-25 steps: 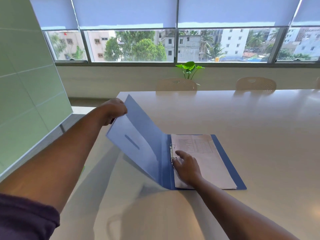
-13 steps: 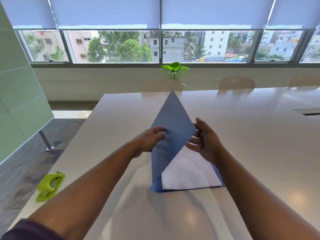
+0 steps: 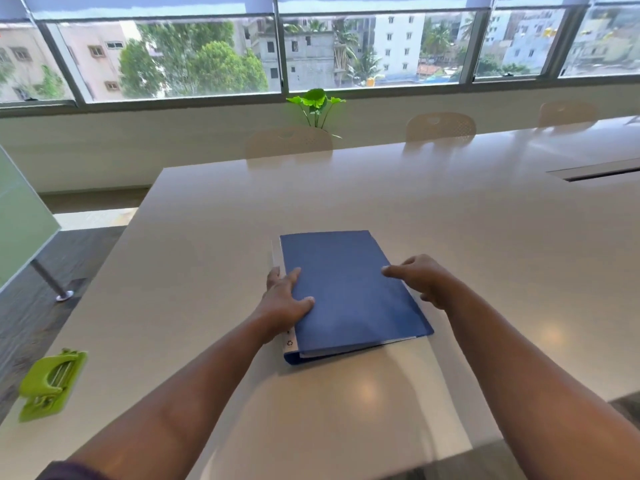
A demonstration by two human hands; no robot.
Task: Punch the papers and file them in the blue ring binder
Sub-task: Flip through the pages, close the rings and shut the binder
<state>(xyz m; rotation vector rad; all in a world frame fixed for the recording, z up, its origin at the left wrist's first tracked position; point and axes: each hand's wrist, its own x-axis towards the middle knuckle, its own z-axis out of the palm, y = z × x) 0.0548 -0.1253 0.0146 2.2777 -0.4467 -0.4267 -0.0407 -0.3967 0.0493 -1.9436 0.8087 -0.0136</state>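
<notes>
The blue ring binder [image 3: 349, 292] lies closed and flat on the white table [image 3: 450, 220], spine to the left. A thin edge of white papers [image 3: 398, 341] shows under the cover at its near side. My left hand [image 3: 284, 299] rests on the binder's spine edge, fingers straight along it and thumb on the cover. My right hand [image 3: 422, 278] hovers at the binder's right edge with loosely bent fingers, the index pointing left over the cover; it holds nothing.
A green hole punch [image 3: 50, 384] sits near the table's left front corner. Beige chairs [image 3: 289, 142] stand along the far side, with a green plant [image 3: 317, 103] behind. A cable slot [image 3: 595, 173] is set in the table at the right. A glass partition [image 3: 20, 216] stands left.
The binder's cover, held raised by my left hand before, has swung down and the binder is now closed. Both hands have come down to its edges.
</notes>
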